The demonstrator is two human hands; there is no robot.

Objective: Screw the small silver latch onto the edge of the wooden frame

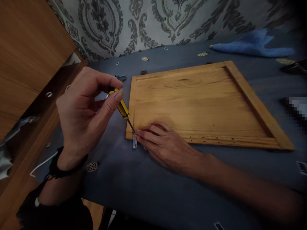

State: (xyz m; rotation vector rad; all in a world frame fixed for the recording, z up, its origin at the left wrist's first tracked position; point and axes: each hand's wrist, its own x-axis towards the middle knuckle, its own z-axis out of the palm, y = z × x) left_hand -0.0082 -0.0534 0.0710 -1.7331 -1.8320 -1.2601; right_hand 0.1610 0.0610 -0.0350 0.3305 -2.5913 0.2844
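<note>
Between the thumb and index finger of my left hand (pixel 88 108) is a yellow and black screwdriver (pixel 123 108). It slants down to the right, its tip at a small metal hinge (pixel 134 143) on the near left corner of a framed wooden panel (pixel 182 102). Part of the hinge sticks out past the panel's near edge. My right hand (pixel 170 148) lies over that edge. Its fingers are held together, the fingertips closed at the hinge beside the screwdriver tip; they partly cover the hinge. The panel lies flat, with small dark holes along its near rail.
The panel rests on a dark blue patterned cloth (pixel 115 179). A crumpled blue cloth (pixel 251 44) lies at the back right. Behind the panel's left corner sits a small metal item (pixel 122 78). A wooden cabinet (pixel 31 54) borders the left side, and a patterned wall (pixel 148 25) the back.
</note>
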